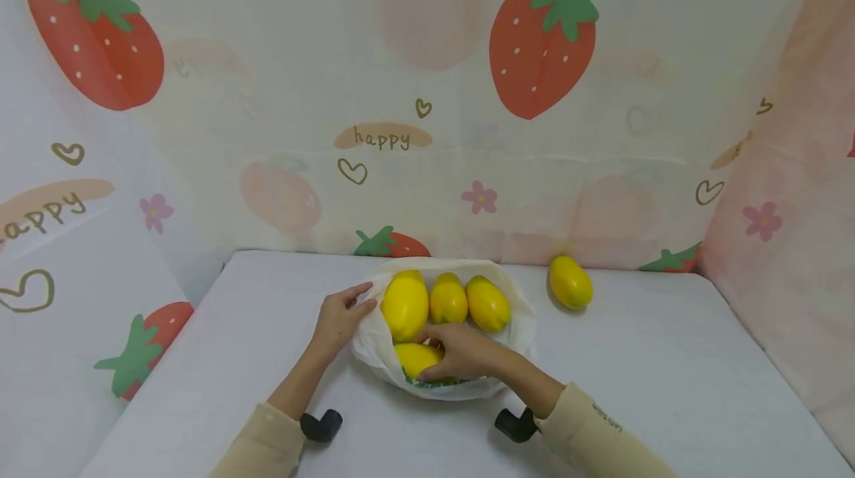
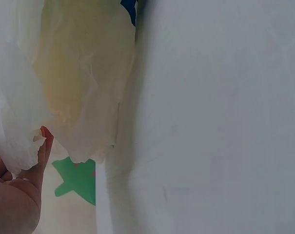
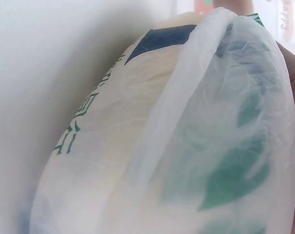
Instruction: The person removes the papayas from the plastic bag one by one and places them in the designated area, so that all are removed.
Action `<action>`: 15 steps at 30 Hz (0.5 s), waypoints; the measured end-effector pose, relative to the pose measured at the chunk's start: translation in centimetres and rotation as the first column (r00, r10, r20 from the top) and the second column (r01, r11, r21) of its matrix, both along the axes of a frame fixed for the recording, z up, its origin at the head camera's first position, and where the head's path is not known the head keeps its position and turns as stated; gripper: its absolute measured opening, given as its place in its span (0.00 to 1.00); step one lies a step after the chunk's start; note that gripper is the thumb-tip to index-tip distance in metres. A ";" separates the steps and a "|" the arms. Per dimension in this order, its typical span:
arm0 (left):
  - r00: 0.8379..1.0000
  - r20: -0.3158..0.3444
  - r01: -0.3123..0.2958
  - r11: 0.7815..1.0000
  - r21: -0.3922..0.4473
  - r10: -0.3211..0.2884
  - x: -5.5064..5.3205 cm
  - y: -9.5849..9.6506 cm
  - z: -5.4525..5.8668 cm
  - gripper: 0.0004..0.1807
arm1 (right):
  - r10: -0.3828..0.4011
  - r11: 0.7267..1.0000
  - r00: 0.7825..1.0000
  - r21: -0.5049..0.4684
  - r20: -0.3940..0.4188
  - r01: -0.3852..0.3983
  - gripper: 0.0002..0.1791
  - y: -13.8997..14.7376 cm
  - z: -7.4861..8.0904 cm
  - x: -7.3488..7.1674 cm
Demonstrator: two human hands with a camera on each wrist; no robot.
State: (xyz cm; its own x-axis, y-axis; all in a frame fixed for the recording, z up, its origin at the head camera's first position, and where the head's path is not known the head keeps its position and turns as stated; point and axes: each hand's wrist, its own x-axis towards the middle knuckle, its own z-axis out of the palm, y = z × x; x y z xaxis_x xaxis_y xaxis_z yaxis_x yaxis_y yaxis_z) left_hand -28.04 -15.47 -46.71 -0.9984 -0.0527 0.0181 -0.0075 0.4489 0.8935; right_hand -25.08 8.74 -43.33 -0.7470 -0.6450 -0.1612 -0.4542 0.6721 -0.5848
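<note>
A white plastic bag (image 1: 381, 359) with green print stands on the table, its mouth spread wide. Inside lie several smooth yellow lemon-like fruits, among them a large one (image 1: 405, 305) at the left and two (image 1: 449, 298) along the back. My left hand (image 1: 336, 323) pinches the bag's left rim between thumb and fingers; the left wrist view shows this hand (image 2: 20, 195) at the crumpled plastic edge. Reaching into the bag, my right hand (image 1: 464, 352) grips the nearest yellow fruit (image 1: 415, 359) with thumb and fingers. In the right wrist view the bag's printed side (image 3: 137, 112) hides most of that hand.
Another yellow fruit (image 1: 571, 283) lies on the white table (image 1: 634, 359) to the bag's right, near the back edge. Two black angular pieces (image 1: 323, 426) show beside my forearms at the front. Cloth walls with strawberry prints (image 1: 544, 55) enclose the table's back and sides.
</note>
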 end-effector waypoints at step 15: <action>1.000 0.008 -0.006 1.000 -0.007 0.006 0.0 0.1 0.2 0.24 | 0.006 1.000 1.000 -0.015 0.016 -0.005 0.29 1.0 1.6 -0.4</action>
State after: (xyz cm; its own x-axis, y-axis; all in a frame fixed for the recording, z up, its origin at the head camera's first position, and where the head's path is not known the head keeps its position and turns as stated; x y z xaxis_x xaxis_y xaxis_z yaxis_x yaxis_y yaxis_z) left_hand -28.08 -15.40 -46.54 -0.9982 -0.0584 0.0101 -0.0176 0.4546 0.8905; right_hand -25.46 9.74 -41.74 -0.7408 -0.6515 -0.1638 -0.4481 0.6608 -0.6021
